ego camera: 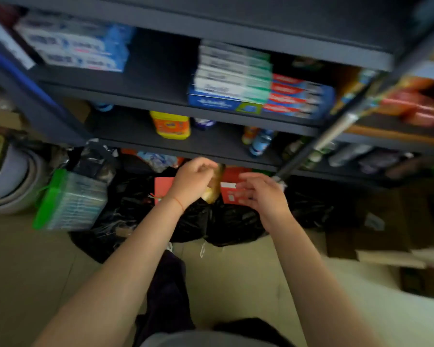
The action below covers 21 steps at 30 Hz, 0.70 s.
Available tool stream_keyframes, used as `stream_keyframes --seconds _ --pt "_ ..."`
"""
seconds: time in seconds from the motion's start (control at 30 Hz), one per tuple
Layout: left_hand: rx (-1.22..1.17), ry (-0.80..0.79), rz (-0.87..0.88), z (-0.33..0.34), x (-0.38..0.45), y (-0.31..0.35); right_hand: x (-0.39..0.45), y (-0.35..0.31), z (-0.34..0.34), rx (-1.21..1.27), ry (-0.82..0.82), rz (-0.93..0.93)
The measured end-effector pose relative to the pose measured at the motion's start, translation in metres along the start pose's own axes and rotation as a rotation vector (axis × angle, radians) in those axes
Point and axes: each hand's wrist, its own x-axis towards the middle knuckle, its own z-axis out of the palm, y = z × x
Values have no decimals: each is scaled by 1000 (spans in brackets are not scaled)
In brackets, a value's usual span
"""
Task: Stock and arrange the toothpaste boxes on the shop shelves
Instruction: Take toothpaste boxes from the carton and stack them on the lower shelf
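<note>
- Left hand (193,180) has its fingers curled round a blurred yellowish packet (214,187), lifted clear of the black bag (226,221), probably to reach stock.
- Right hand (263,194) hangs relaxed, fingers loose, over red boxes (232,195).
- Toothpaste boxes (232,73) sit stacked on the shelf (158,81) above.

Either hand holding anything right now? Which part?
Left hand grips a blurred yellowish-brown item around its upper part; what it is cannot be told. Right hand is open, holding nothing.

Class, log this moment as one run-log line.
left hand: grips blurred yellowish object | right hand: open, over black plastic bag | shelf: partly stocked
</note>
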Motion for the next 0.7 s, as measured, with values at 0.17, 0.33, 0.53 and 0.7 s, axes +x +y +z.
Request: stream_keyframes --seconds 0.17,0.33,0.53,0.7 --pt "-70 -75 128 127 -86 77 -90 -28 -170 128 138 -80" --pt "2 -278 201 248 -120 137 -135 -64 -305 175 301 -173" --pt "100 -386 196 363 -107 167 -105 -66 -396 164 374 -215" --pt "117 -406 159 459 -51 176 -54 -64 -467 59 410 -181"
